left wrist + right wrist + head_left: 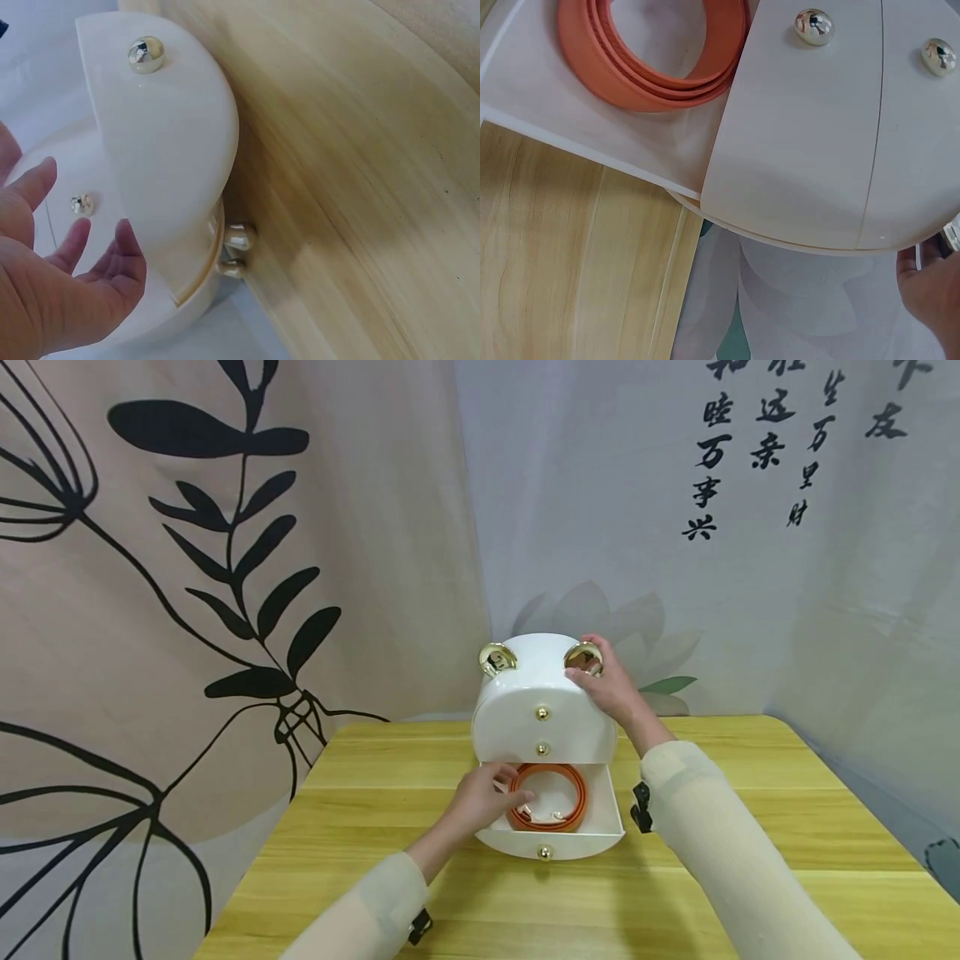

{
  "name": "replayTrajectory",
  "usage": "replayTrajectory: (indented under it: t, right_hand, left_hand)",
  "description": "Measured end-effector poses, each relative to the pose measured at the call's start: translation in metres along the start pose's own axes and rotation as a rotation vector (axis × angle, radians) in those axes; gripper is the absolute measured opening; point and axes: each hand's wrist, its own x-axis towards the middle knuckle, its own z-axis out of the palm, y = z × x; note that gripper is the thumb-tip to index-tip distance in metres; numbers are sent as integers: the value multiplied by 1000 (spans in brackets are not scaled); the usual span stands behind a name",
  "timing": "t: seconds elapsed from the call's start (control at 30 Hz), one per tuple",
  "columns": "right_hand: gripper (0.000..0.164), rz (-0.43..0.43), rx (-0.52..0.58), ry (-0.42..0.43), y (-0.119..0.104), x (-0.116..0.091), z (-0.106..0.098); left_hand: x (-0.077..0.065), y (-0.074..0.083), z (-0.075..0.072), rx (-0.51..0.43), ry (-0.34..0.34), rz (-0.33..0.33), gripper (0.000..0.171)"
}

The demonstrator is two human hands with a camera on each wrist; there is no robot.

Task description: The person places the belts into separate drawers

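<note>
A white rounded storage box (510, 718) with gold knobs and two gold ears stands on the table. Its bottom drawer (603, 810) is pulled out toward the front. In that drawer lies a coiled orange belt (576, 814), also visible in the right wrist view as a layered orange coil (641, 94). My left hand (480, 797) hovers over the drawer's left side by the belt, thumb and fingers apart with nothing between them. At the box's upper right, my right hand (617, 689) grips the right gold ear (583, 658), thumb in front and other fingers behind.
The box sits toward the far edge of the wooden table (360, 860). Behind the table hangs a cloth backdrop (397, 568) with black plant drawings and writing. Two upper drawer fronts (577, 727) of the box are closed.
</note>
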Motion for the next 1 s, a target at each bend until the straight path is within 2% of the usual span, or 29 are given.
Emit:
replayTrajectory:
  t: [0.57,1.0]
  right_hand:
    - [67,0,-2,3,0,0,1]
    - [67,4,-16,6,-1,-1,1]
  left_hand:
    - [-17,7,-12,-128,39,13,38]
    - [-28,4,-11,-172,30,46,30]
